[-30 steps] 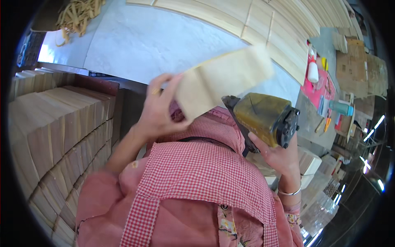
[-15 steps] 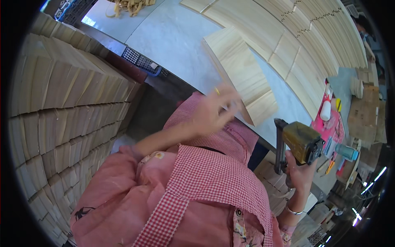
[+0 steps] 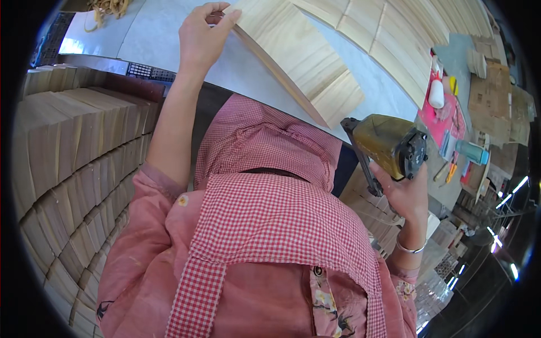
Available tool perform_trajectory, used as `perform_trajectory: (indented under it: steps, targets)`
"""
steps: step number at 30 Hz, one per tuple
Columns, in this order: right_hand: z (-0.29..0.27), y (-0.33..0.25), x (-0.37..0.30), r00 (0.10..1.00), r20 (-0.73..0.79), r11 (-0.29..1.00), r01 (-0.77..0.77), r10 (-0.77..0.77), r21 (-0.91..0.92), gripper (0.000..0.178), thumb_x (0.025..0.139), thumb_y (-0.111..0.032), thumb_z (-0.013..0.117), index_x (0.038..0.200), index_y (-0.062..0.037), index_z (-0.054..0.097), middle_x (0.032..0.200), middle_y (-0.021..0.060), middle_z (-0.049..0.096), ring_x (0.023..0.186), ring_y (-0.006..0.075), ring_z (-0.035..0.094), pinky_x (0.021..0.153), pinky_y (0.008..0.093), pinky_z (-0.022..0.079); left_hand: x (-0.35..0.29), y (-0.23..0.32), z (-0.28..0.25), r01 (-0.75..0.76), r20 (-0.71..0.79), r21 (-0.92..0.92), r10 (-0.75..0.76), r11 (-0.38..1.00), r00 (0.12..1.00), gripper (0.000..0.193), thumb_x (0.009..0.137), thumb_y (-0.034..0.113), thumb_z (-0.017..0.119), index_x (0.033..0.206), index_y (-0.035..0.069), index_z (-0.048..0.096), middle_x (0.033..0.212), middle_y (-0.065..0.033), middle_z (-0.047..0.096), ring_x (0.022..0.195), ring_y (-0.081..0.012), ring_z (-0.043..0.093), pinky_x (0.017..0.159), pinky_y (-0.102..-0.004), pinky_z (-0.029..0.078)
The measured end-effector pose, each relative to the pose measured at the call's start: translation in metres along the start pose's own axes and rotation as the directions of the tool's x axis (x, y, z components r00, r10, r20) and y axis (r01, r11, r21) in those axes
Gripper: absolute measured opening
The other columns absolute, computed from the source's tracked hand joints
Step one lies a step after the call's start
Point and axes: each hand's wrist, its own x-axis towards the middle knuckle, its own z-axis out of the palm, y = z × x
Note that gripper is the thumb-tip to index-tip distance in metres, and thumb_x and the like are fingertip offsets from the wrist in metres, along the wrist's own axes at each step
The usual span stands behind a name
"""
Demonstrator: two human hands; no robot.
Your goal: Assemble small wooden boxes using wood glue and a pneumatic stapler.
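My left hand (image 3: 203,42) is closed at the far left corner of a pale wooden panel (image 3: 301,53), thumb on its top edge and fingers bent beside it. The panel lies slantwise on the table, a narrow wooden side strip (image 3: 282,81) running along its near edge. To the right, my right hand (image 3: 408,194) is wrapped round the handle of a pneumatic nail gun (image 3: 389,143) with an olive-brown body and black parts. The gun's black nose is just off the panel's near right corner, apart from it. Its handle is mostly hidden.
More pale wooden boards (image 3: 389,28) lie at the back of the grey-white table (image 3: 152,34). Wooden pieces (image 3: 73,124) are stacked high on the left. At right are a white bottle (image 3: 436,93), a teal bottle (image 3: 472,152) and a yellow-orange cutter (image 3: 451,172).
My left hand has moved from near my waist, far and left, and taken hold of the panel's corner. The nail gun has come slightly nearer the panel.
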Motion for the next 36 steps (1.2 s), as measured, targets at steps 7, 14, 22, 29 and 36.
perform_trajectory:
  steps: [7,14,22,29,36]
  targets:
    - [-0.004,-0.007,0.0,0.989,0.112,0.995,-0.087,0.093,-0.058,0.043,0.079,-0.012,0.086,0.111,0.0051,0.063,0.099,0.0144,0.071,0.082,0.0225,0.067,0.072,0.0331,0.055,0.0,0.0,0.001,-0.025,-0.014,-0.028,0.025,0.999,1.0,0.03,0.089,0.02,0.077,0.11,-0.001,0.074,0.092,-0.0072,0.07,0.084,-0.013,0.06,0.075,-0.0239,0.049]
    - [-0.004,-0.018,0.003,0.973,0.148,0.982,-0.169,0.179,-0.08,0.045,0.08,-0.012,0.086,0.114,0.0044,0.061,0.104,0.0145,0.071,0.087,0.0239,0.068,0.077,0.0337,0.056,0.006,-0.003,0.007,0.05,-0.016,-0.154,-0.053,0.987,0.998,0.028,0.089,0.018,0.077,0.109,0.0,0.075,0.09,-0.005,0.069,0.082,-0.0118,0.057,0.076,-0.0225,0.048]
    - [-0.008,-0.009,0.001,0.979,0.146,0.99,-0.14,0.143,-0.031,0.044,0.079,-0.011,0.085,0.113,0.0044,0.062,0.104,0.0141,0.071,0.086,0.0233,0.068,0.074,0.0328,0.055,0.008,-0.001,0.007,0.097,-0.024,-0.187,-0.104,0.977,0.994,0.023,0.087,0.016,0.079,0.104,0.001,0.076,0.089,-0.0032,0.068,0.082,-0.0102,0.056,0.079,-0.0211,0.046]
    - [-0.008,-0.025,0.005,0.969,0.168,0.975,-0.153,0.18,-0.164,0.043,0.08,-0.008,0.084,0.115,0.004,0.063,0.102,0.014,0.072,0.086,0.0237,0.068,0.072,0.0325,0.055,0.011,-0.012,0.01,0.089,-0.054,-0.302,-0.11,0.949,0.993,0.023,0.087,0.018,0.079,0.103,0.002,0.077,0.088,-0.0023,0.068,0.081,-0.0094,0.055,0.079,-0.0201,0.044]
    - [-0.012,-0.003,0.004,0.992,0.009,0.992,-0.123,0.122,0.035,0.041,0.079,-0.01,0.085,0.111,0.0044,0.064,0.097,0.0137,0.072,0.078,0.0208,0.067,0.066,0.0303,0.054,0.01,-0.011,0.01,0.096,-0.072,-0.288,-0.121,0.953,0.99,0.024,0.086,0.019,0.081,0.103,0.002,0.078,0.087,-0.0012,0.068,0.081,-0.0085,0.053,0.078,-0.0191,0.042]
